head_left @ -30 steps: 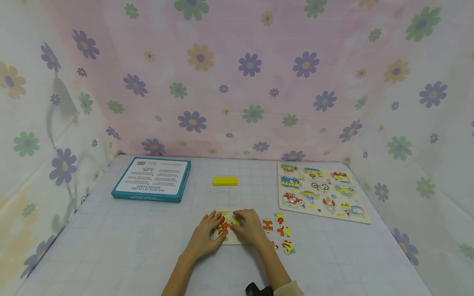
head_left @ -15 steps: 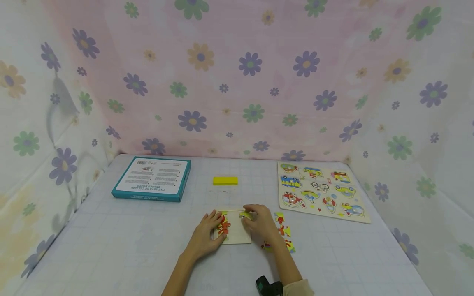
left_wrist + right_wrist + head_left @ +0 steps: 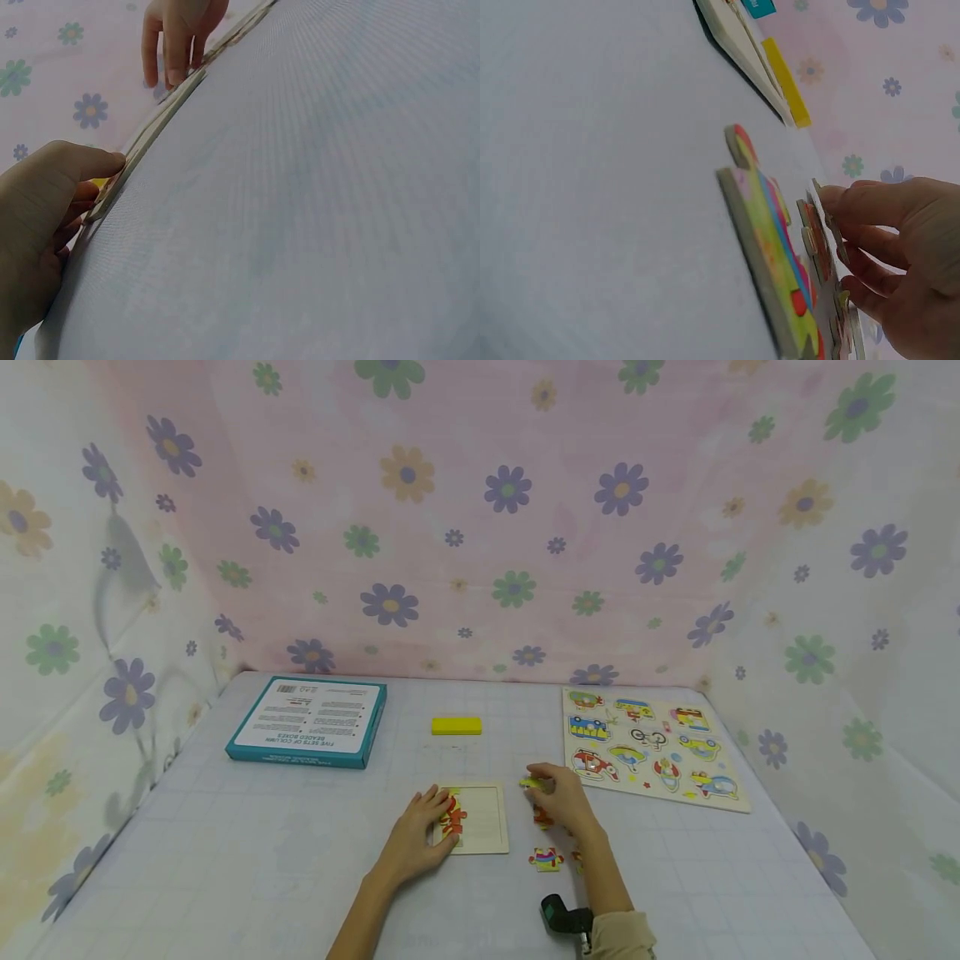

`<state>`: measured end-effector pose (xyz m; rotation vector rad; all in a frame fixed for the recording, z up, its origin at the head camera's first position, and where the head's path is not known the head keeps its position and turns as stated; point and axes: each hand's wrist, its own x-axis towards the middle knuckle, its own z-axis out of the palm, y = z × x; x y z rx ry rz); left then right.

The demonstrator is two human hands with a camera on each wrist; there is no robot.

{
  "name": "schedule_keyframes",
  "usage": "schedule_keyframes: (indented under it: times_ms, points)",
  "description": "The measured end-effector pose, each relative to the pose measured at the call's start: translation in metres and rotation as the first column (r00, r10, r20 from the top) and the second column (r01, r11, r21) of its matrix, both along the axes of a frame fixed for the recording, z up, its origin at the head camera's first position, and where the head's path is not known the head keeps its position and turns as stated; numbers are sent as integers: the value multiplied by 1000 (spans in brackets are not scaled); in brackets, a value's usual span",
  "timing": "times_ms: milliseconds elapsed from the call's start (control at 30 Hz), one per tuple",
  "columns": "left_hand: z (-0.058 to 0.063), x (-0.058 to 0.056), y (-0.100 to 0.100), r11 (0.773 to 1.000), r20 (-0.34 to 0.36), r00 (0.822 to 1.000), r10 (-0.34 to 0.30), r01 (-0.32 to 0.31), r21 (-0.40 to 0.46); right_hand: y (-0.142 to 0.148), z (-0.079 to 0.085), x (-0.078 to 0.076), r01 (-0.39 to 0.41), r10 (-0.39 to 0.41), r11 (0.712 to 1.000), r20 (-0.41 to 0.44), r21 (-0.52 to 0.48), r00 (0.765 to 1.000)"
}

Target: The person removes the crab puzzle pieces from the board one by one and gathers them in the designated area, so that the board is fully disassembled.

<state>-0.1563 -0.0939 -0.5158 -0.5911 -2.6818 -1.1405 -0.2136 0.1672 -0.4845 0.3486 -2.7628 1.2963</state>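
Note:
My left hand (image 3: 416, 835) holds the left side of a small square wooden puzzle tray (image 3: 487, 818), thumb near its front and fingers toward the back. Red and yellow jigsaw pieces (image 3: 452, 818) fill the tray's left strip, partly under the fingers; bare wood shows to the right. Just right of the tray, my right hand (image 3: 561, 797) pinches a yellow-green jigsaw piece (image 3: 531, 782) between thumb and fingers, above the table. Below this hand lie a red piece (image 3: 542, 817) and a rainbow-striped piece (image 3: 546, 859). Other loose pieces are mostly hidden by the hand and forearm.
A teal-edged box (image 3: 303, 722) lies at the back left and a yellow block (image 3: 456, 727) at the back middle. At the back right is a larger picture puzzle board (image 3: 652, 747). A black device (image 3: 564, 917) sits by the right wrist. Flowered cloth surrounds the table.
My right hand has lifted the yellow-green piece off the tray and carried it right, over the loose pieces. More bare wood shows in the tray. The left hand has stayed put.

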Motion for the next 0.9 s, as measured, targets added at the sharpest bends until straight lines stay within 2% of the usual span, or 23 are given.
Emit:
schedule_keyframes:
  times_ms: [267, 400, 900]
  points:
    - [1, 0, 0, 1000, -2, 1000, 3, -3, -5, 4, -2, -2, 32, -35, 994, 24, 104, 999]
    - [0, 1, 0, 1000, 3, 1000, 5, -5, -8, 4, -2, -3, 19, -21, 991, 13, 134, 1000]
    - [-1, 1, 1, 1000, 0, 1000, 8, -8, -6, 6, -1, -1, -15, 14, 991, 4, 133, 1000]
